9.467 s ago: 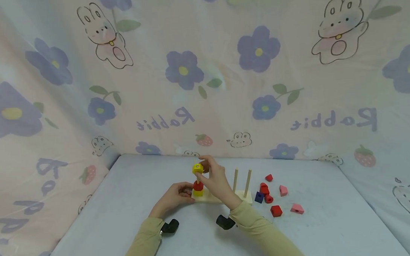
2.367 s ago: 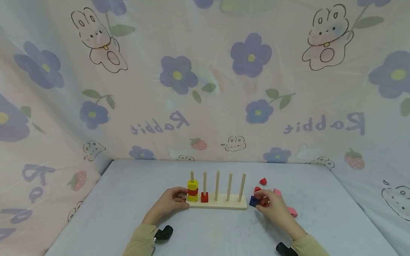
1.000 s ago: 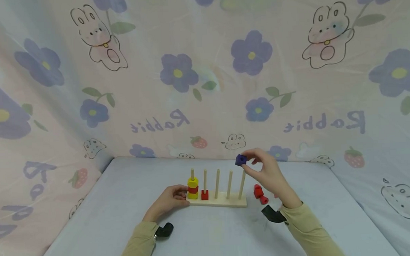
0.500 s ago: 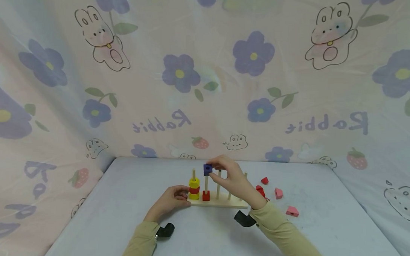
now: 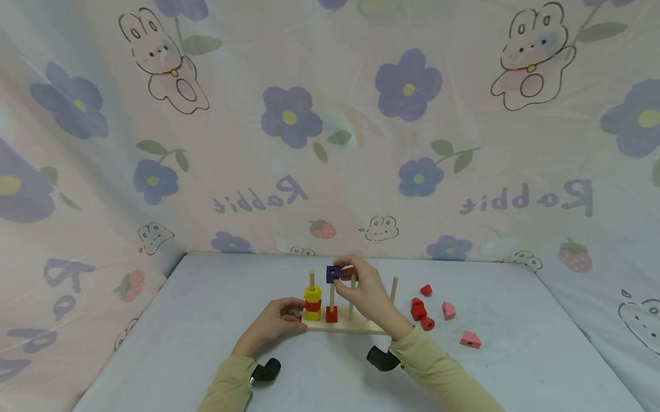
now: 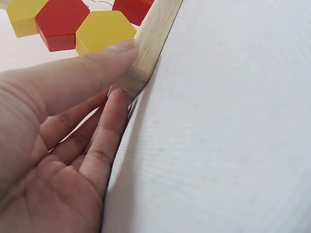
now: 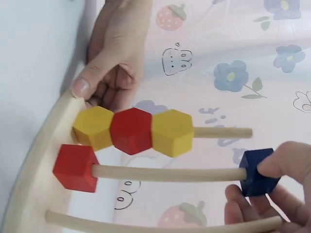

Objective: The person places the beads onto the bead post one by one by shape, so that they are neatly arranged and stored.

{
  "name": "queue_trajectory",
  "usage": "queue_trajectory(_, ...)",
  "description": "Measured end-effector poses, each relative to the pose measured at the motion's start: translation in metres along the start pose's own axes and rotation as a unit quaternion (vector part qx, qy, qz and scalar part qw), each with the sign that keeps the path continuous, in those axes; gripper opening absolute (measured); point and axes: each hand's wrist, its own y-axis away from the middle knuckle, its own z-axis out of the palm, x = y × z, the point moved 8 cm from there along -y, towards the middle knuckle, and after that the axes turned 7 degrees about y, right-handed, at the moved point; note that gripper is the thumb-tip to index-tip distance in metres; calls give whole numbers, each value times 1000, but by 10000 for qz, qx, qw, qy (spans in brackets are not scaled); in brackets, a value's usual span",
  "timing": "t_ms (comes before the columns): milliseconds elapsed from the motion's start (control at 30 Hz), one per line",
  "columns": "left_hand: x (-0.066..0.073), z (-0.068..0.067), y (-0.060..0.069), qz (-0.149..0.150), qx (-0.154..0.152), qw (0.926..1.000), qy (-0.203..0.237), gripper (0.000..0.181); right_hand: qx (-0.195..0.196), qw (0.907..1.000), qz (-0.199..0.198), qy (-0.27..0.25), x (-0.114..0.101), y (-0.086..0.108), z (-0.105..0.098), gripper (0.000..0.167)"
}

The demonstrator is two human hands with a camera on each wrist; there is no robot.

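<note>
My right hand [image 5: 365, 289] pinches a dark blue cube bead [image 5: 333, 274] between thumb and fingers at the tip of the second peg. A red cube bead [image 7: 76, 168] sits at that peg's foot. On the first peg, two yellow hexagonal beads [image 7: 172, 133] stack with a red hexagonal bead [image 7: 131, 130] between them. My left hand [image 5: 274, 323] grips the left end of the wooden peg stand [image 5: 345, 328], thumb [image 6: 97, 68] on top and fingertips at its end. Whether the peg tip has entered the blue bead's hole is hard to tell.
Right of the stand lie several loose red beads [image 5: 418, 311] and two pink beads [image 5: 470, 340]. My right hand and forearm partly cover the stand's right-hand pegs. A printed curtain [image 5: 350, 163] hangs behind the white table [image 5: 314, 388].
The second yellow bead, earlier held above the first peg, now sits on it, and a red cube sits on the second. My right hand has carried the blue cube left from the table.
</note>
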Motion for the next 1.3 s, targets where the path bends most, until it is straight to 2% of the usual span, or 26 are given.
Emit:
queue_trajectory(133,-1,0,-1,19,1,10000,-21,49,64,9995,305,85,12,8,7,33)
queue_trajectory(200,0,0,-1,5,11,10000,-5,48,104,9991,402,98,17,12,11,39)
queue_trajectory(300,10,1,4,12,10,10000,-10,47,237,9985,502,11,21,17,14,49)
queue_trajectory(367,20,2,9,46,-10,10000,17,45,303,9973,656,-161,16,21,14,51)
queue_trajectory(533,10,1,5,30,-24,10000,87,48,319,9955,810,-376,33,31,26,39)
queue_trajectory(600,6,1,2,22,-40,9999,118,49,294,9952,860,-373,50,35,33,37)
queue_trajectory(733,22,4,9,73,-104,9998,126,46,135,9908,1274,-444,62,43,41,33)
queue_trajectory(833,26,4,10,81,-133,9999,73,45,42,9874,1499,-499,66,47,44,31)
queue_trajectory(1100,1,0,-1,-34,-31,9999,105,49,54,9894,1359,-508,68,52,45,36)
queue_trajectory(1300,-4,-1,-1,-109,-51,9998,157,51,-189,9907,1335,-200,63,60,40,46)
